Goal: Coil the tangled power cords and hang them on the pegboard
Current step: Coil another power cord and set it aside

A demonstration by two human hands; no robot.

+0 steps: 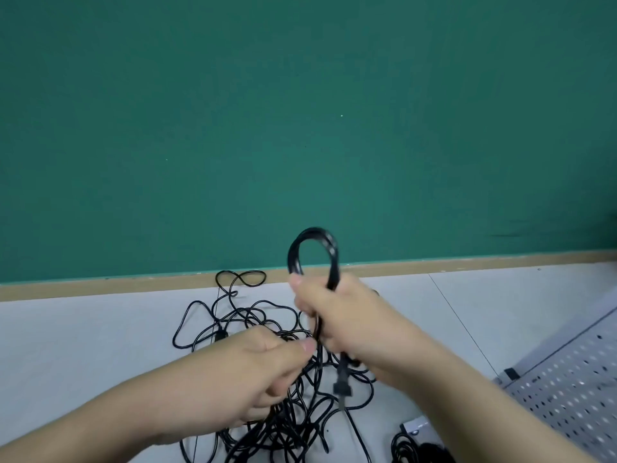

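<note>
Tangled power cords (267,329) sprawl across the table (83,345); right hand (337,315) grips a coiled loop (314,252), left hand (263,372) pinches a strand beside the pegboard (574,385).

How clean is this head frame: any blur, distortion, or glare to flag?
Head view: lighting is even and soft, with no hard shadows; the wall trim bows from wide-angle distortion; the right hand and its cord loop look slightly smeared; perforations on the pegboard glint brightly.
</note>
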